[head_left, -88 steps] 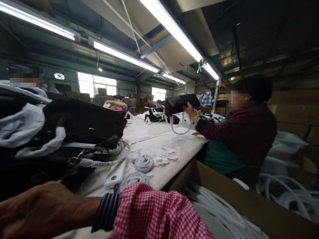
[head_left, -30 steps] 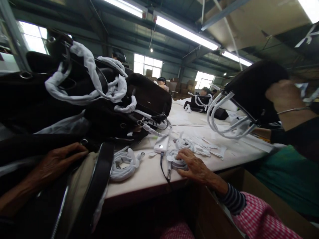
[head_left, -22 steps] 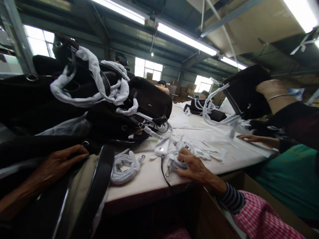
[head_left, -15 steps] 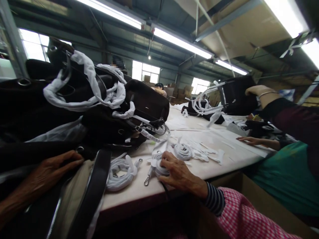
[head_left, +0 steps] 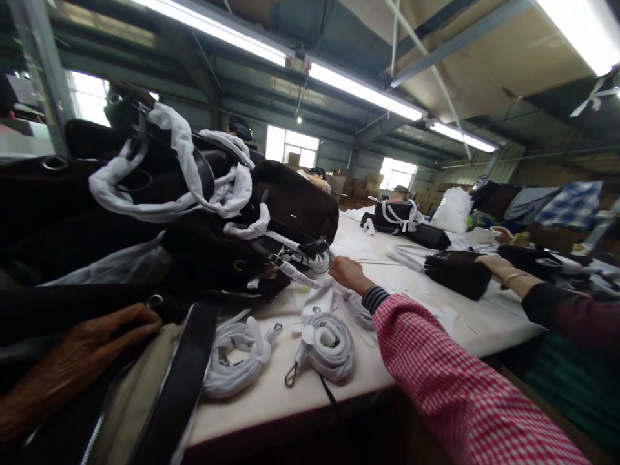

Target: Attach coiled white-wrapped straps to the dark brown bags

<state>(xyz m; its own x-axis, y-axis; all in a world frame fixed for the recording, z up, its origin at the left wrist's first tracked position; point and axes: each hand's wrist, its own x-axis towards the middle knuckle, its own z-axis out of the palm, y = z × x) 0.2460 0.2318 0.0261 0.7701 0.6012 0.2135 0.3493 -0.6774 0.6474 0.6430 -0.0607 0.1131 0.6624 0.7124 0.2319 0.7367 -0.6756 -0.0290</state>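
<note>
Watching from my end of the feed: my right hand (head_left: 351, 274) is stretched out over the table (head_left: 261, 403), fingers bent so the grip looks narrow. Can't tell if there's anything in it, since the fingertips point away from me. A partly hidden coil (head_left: 359, 315) is right by the wrist.

My left hand (head_left: 99, 352) is on the open bag (head_left: 181, 371) at lower left, the dark one with beige lining and a zip along its edge. Fingers are bent over the edge near a metal ring; no idea from here whether that grip is pinching or just resting.

Between my hands there are two pale wrapped straps rolled up on the table: the near coil (head_left: 219, 383) beside the open bag, and the clip coil (head_left: 339, 359) to its right, metal clip pointing toward me.

Past the left hand is a big heap of dark bags (head_left: 295, 203), some handles wrapped in white. Over on the right, a co-worker's hand (head_left: 495, 265) is on a small dark bag (head_left: 458, 274). Further back I've got a white sack (head_left: 453, 210) and checked cloth (head_left: 569, 205), with tube lights (head_left: 365, 89) overhead.
</note>
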